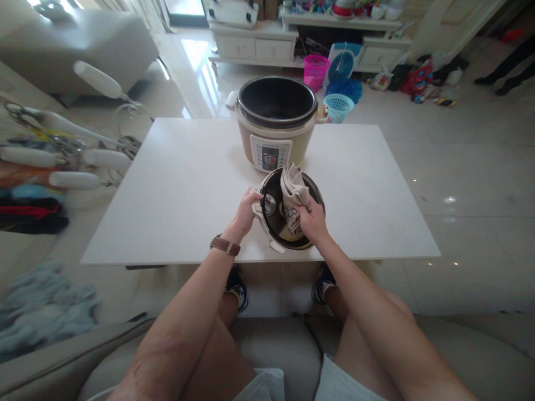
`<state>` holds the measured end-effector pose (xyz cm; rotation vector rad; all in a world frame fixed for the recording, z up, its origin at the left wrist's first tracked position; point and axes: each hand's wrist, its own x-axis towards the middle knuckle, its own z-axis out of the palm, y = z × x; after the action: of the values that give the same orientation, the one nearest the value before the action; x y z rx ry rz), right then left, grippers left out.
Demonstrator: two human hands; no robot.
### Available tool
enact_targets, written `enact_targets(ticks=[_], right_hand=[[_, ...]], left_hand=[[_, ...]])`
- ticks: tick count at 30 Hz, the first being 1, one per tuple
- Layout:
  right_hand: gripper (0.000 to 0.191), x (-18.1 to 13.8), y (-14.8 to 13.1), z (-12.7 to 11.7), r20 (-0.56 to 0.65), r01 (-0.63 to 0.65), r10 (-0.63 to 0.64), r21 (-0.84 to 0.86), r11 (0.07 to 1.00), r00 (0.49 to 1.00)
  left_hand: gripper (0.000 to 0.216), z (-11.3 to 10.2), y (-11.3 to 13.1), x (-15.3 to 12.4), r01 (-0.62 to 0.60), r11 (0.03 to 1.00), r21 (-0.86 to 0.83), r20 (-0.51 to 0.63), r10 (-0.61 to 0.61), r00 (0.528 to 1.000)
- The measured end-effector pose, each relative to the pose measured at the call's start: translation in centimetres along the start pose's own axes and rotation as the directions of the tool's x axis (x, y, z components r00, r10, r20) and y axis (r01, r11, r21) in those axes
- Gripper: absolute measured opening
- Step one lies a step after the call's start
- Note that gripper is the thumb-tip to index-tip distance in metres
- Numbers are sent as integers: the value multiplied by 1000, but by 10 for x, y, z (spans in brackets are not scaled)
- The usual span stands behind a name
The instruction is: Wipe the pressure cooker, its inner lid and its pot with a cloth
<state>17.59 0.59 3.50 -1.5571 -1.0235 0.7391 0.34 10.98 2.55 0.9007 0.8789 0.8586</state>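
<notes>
My left hand (247, 210) grips the rim of a round pressure cooker lid (273, 225), whose dark inner side is turned up toward me. A folded beige, patterned cloth (293, 189) is bunched in my right hand (312, 221), and it rests against the inside of the lid. Near my left fingers a small round metal part shows on the lid's underside. Just behind the lid stands the electric pressure cooker (276, 125), uncovered, with a dark inner pot and a button panel on its front.
The white table (179, 195) carries the cooker, and its near edge runs in front of my knees. Beyond it on the floor are a pink basket (315, 69) and a light blue basket (338, 106). A pale cabinet (254, 47) stands at the back. A person's legs (512, 67) show far right.
</notes>
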Motion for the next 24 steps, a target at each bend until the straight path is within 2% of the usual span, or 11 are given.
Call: enact_targets(ticks=[3,7,18,21,24], right_hand=[[28,-5,-4,4,128,59,-34,-198,978,991],[37,-7,-9,6,190,114,-48,-358,927,981],[37,-7,-5,5,204,165,-85,-417,894,975],[38,-7,-6,3,253,186,-71,-466,865,965],[43,-7,-8,1,354,248,-62,-509,824,933]], left_hand=[[18,0,-1,1,-27,1000,-15,-2,27,1000],[21,0,-2,1,-20,1000,-16,-1,20,1000],[22,2,2,-1,-4,1000,-25,-13,4,1000],[22,0,2,0,19,999,-49,-1,-20,1000],[21,-3,2,2,85,995,-60,-18,-86,996]])
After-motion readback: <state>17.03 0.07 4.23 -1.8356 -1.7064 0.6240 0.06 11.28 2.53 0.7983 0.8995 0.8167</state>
